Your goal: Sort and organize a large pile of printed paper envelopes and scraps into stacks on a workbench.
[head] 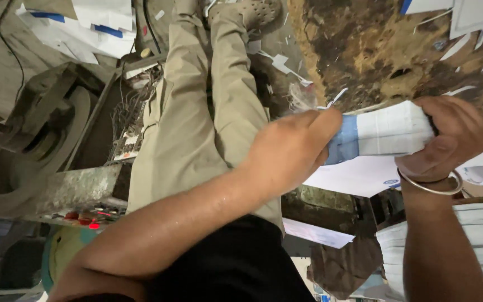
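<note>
Bundle of printed paper sheets (pixel 389 134), white with a blue band toward one end, held level between both hands above the floor, near the right of the head view. Left hand (pixel 289 151) closed around the blue-banded end, fingers wrapped under and thumb over, apparently to square that edge and stop the sheets fanning out. Right hand (pixel 448 137) clenched on the opposite end, knuckles up, metal bangle (pixel 431 184) at the wrist; grip at both ends judged to keep the stack taut and aligned. Loose white sheet (pixel 359 176) hanging just below the bundle, touching or nearly so; cannot tell which. Further paper stack (pixel 476 240) lower right, beside the right forearm. Khaki trouser legs (pixel 197 112) stretched out ahead, sandalled foot (pixel 255 12) at top. Heavy, worn metal machine (pixel 34 140) at left, with red buttons (pixel 85 218) on its lower edge and a tangle of wires (pixel 135 112) beside it. Floor (pixel 375 50) dark, stained and rough, littered with paper offcuts (pixel 280 62). More white-and-blue sheets (pixel 85 22) piled top left. Cramped, cluttered workshop setting.
</note>
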